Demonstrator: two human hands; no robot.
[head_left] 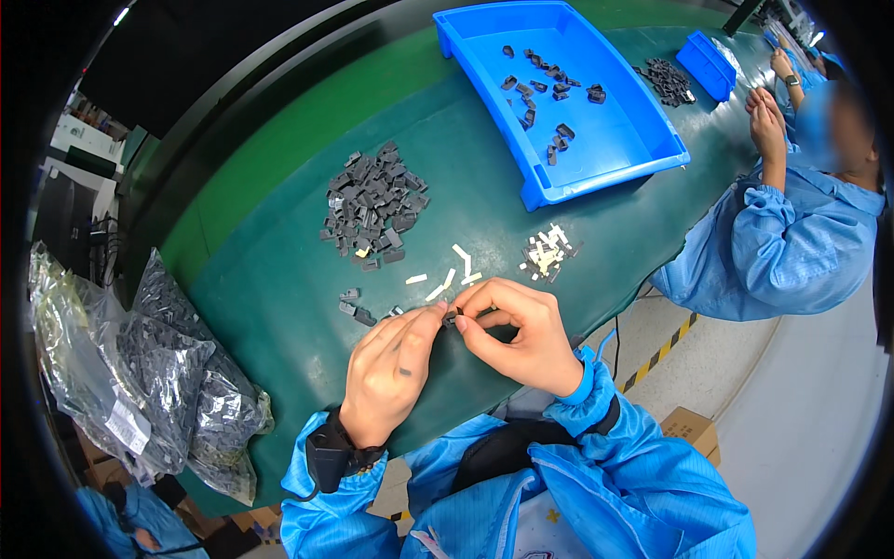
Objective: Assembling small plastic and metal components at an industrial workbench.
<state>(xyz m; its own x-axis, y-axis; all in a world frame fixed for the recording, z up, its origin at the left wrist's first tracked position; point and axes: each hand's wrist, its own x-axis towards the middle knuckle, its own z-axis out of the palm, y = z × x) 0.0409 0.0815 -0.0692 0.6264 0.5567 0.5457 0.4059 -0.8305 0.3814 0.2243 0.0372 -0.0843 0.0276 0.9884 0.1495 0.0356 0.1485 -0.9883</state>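
Between the fingertips of my left hand (389, 369) and my right hand (521, 335) is a small black plastic part (451, 320), mostly hidden by the fingers. Both hands pinch it close above the green table. Just beyond them lie several pale strips (448, 279). A few dark grey parts (356, 307) rest left of my left hand. Farther off is a large heap of dark grey plastic parts (374, 200). Past my right hand sits a small pile of white and dark strips (549, 252).
A big blue tray (610, 177) holding scattered black parts stands at the far right. Behind it are another dark pile (667, 82) and a small blue bin (708, 67). Clear plastic bags of parts (177, 382) lie at left. A person in blue (759, 242) works at right.
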